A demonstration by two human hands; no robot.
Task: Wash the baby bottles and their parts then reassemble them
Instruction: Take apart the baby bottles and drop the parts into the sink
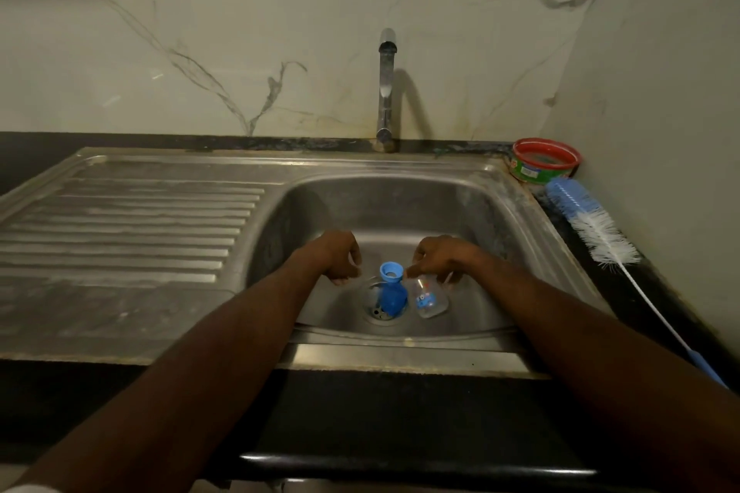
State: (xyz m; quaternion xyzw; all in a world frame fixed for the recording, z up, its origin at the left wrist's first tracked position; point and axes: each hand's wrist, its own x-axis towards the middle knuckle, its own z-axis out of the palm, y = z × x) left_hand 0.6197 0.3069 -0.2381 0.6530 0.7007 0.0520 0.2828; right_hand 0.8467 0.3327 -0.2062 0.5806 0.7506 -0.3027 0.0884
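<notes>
Head view: both hands down in the sink (pixel 472 208), either side of the drain (pixel 380 312).

Blue bottle (pixel 390 292) sits on the drain, long axis roughly upright, ring-shaped mouth up and tipped a bit left. Clear bottle (pixel 430 298) just right of it, touching or nearly so, leaning with its base toward the near side.

Right hand (pixel 440 258) is directly over the clear bottle, fingers curled down at its top end; looks like a pinch on the rim, but I cannot tell if it's actually closed on it. Left hand (pixel 338 258) hangs just left of the blue bottle's mouth, fingers loosely curled, holding nothing visible.

So right hand is nearer the clear one, left nearer the blue. A straight lift up looks open for both; basin walls are well apart from the hands.

Tap (pixel 386 92) is far, centred, no water running. Brush (pixel 592 228) and soap tub (pixel 546 160) lie on the right counter, outside the rim, right hand's side. Drainboard (pixel 120 220) on the left looks like the room for set-down.
</notes>
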